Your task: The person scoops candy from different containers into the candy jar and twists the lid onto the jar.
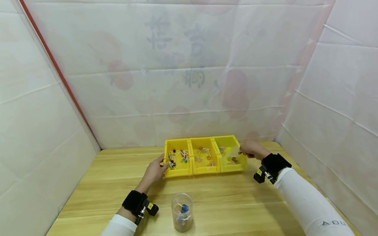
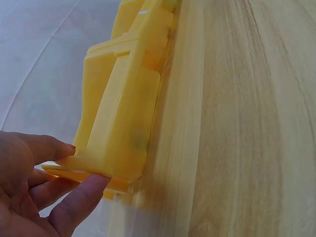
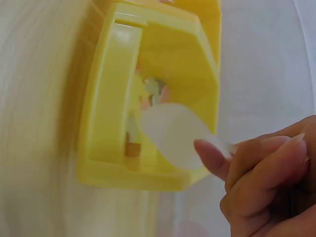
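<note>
Three joined yellow bins (image 1: pixel 177 173) stand in a row at the back of the table. The left bin holds several dark and coloured lollipops (image 1: pixel 184 154); orange and pale ones (image 1: pixel 209 157) lie in the middle bin. My left hand (image 1: pixel 155 168) grips the left bin's outer edge between thumb and fingers, plain in the left wrist view. At the right bin (image 3: pixel 106 113), my right hand (image 3: pixel 269 177) pinches a translucent whitish rounded piece of plastic (image 3: pixel 173 136), blurred, its exact kind unclear. It hovers over small brown, green and pink pieces (image 3: pixel 155 91) inside.
A clear open jar (image 1: pixel 182 223) with blue-headed lollipops (image 1: pixel 184 208) and a few others stands near the front of the wooden table (image 1: pixel 230 203). White sheets (image 1: pixel 189 82) wall off the back and both sides, close behind the bins.
</note>
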Demonstrator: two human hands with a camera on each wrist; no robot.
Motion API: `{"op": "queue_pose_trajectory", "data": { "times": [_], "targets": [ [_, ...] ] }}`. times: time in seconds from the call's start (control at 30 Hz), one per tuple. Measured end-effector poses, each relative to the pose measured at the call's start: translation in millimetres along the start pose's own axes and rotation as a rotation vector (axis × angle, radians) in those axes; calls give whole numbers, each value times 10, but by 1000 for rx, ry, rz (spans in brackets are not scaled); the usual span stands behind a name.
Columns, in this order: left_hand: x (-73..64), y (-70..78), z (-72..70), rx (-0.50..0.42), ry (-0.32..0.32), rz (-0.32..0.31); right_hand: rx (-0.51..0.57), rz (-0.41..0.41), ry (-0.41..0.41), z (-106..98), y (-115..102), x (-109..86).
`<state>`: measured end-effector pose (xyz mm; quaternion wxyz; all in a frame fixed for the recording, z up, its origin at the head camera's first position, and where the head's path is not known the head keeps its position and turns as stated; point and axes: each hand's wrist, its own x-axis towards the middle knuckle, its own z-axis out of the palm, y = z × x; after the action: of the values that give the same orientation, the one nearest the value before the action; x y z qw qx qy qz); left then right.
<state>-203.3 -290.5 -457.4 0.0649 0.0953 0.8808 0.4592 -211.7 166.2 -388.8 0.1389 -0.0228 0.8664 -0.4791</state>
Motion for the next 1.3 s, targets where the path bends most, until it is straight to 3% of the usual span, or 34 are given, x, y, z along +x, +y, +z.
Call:
{"op": "queue_pose_trajectory", "data": {
  "times": [0.03,0.1,0.2,0.33,0.8,1.03,1.13,1.3],
  "targets": [
    [-3,-2,-5,0,0,5,-20,75,14,68,-215,-122],
    [-5,-3,-13,-1,-2,12,-7,144,25,134,-414,-241],
    [-1,-3,-19,-5,-9,9,44,185,24,120,-455,-262],
    [10,11,-25,-3,-10,3,64,230,38,44,-326,-133],
    [12,-9,0,13,-6,11,105,248,103,261,-224,-20],
    [12,-8,7,19,-11,7,-36,173,49,155,-320,-153],
    [13,7,1,25,-9,10,-106,183,-10,75,-407,-210],
    [5,17,-3,33,-10,11,-193,215,-41,-13,-551,-316]
  ]
}}
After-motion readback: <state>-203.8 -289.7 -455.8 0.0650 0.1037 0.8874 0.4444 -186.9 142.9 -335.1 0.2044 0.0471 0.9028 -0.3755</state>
